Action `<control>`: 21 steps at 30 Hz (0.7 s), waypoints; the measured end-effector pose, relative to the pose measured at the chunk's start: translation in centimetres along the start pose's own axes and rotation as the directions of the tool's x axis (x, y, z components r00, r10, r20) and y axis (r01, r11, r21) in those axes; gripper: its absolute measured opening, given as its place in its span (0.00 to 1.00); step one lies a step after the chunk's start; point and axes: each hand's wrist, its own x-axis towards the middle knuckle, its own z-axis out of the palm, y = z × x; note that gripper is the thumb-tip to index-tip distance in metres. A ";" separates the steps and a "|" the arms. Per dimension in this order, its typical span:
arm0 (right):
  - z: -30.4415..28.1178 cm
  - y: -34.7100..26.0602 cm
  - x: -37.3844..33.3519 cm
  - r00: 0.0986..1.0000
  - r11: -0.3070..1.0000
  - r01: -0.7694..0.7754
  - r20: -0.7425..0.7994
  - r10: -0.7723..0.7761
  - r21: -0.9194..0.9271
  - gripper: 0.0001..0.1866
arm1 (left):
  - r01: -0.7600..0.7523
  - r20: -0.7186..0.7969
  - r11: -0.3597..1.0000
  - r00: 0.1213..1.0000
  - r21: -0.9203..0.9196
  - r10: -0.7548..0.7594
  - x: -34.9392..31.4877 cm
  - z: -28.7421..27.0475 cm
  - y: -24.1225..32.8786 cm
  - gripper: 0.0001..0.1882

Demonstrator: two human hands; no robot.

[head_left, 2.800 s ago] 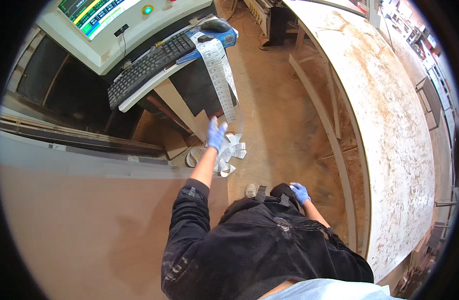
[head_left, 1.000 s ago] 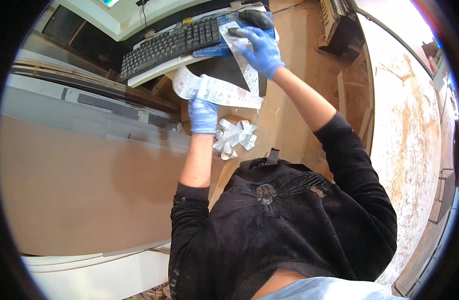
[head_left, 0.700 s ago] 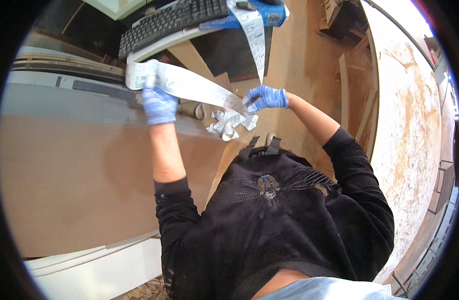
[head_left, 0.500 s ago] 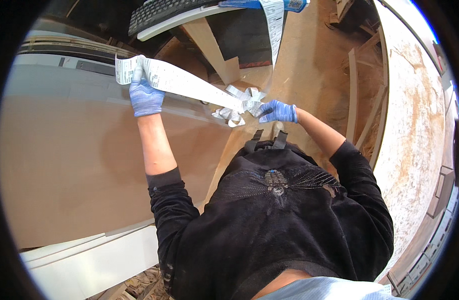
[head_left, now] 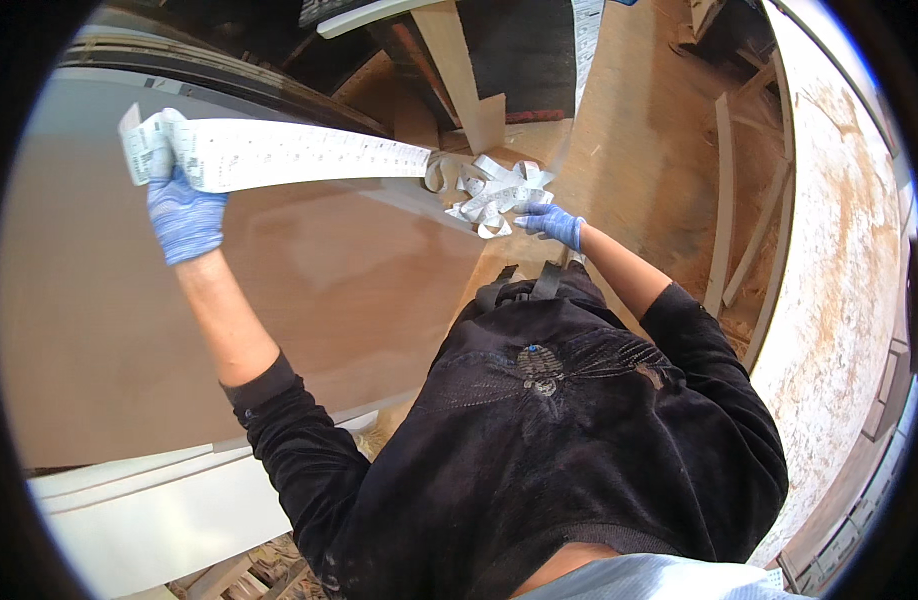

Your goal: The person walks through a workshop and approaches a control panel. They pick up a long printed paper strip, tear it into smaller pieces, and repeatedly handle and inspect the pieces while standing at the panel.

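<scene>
A long strip of white printed labels [head_left: 309, 153] stretches from my left hand to a loose, curled heap of the same strip [head_left: 494, 190]. My left hand [head_left: 184, 205], in a blue glove, is closed on the strip's folded end above the brown panel. My right hand [head_left: 551, 222], also blue-gloved, is at the right edge of the curled heap, its fingers closed on part of the strip. Another length of label strip [head_left: 586, 45] hangs down from the top of the view toward the heap.
A large brown panel [head_left: 179, 350] lies at the left above stacked white boards [head_left: 169, 520]. A long white board with brown smears [head_left: 839, 250] runs down the right side. Narrow wooden strips [head_left: 721, 200] stand beside it. At the top is the edge of a white shelf [head_left: 374, 15].
My left hand has moved left, drawing out the strip over the panel. The view has shifted, so the keyboard on the shelf is mostly out of sight. My right hand stays by the curled heap.
</scene>
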 end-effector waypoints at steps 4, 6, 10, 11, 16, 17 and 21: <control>3.8 -3.5 1.8 0.985 0.970 0.041 0.154 -0.079 0.239 0.33 | 0.035 0.072 0.998 0.997 -0.044 -0.032 -3.3 4.9 2.1 0.14; 5.7 -4.6 4.8 0.954 0.949 -0.015 0.290 -0.081 0.314 0.37 | 0.057 0.079 0.996 0.996 -0.067 -0.051 -4.7 7.4 2.8 0.13; 11.5 -6.7 8.6 0.938 0.834 -0.127 0.339 -0.076 0.537 0.31 | -0.011 0.133 0.997 0.991 -0.079 0.021 -8.1 11.2 2.9 0.17; 12.9 -7.0 9.1 0.934 0.808 -0.121 0.343 -0.104 0.576 0.29 | -0.051 0.162 0.995 0.985 -0.083 0.064 -9.0 11.7 3.2 0.19; 17.0 -9.6 7.2 0.845 0.638 -0.229 0.475 -0.245 0.736 0.23 | -0.157 0.112 0.969 0.977 -0.190 0.180 -13.3 11.0 6.5 0.18; 17.1 -9.7 6.9 0.859 0.636 -0.195 0.443 -0.257 0.747 0.22 | -0.166 0.115 0.972 0.976 -0.167 0.186 -14.1 10.2 8.1 0.18; 13.9 -9.7 3.9 0.923 0.657 0.002 0.252 -0.291 0.753 0.16 | -0.475 -0.028 0.706 0.819 0.525 0.573 -21.1 1.9 17.0 0.18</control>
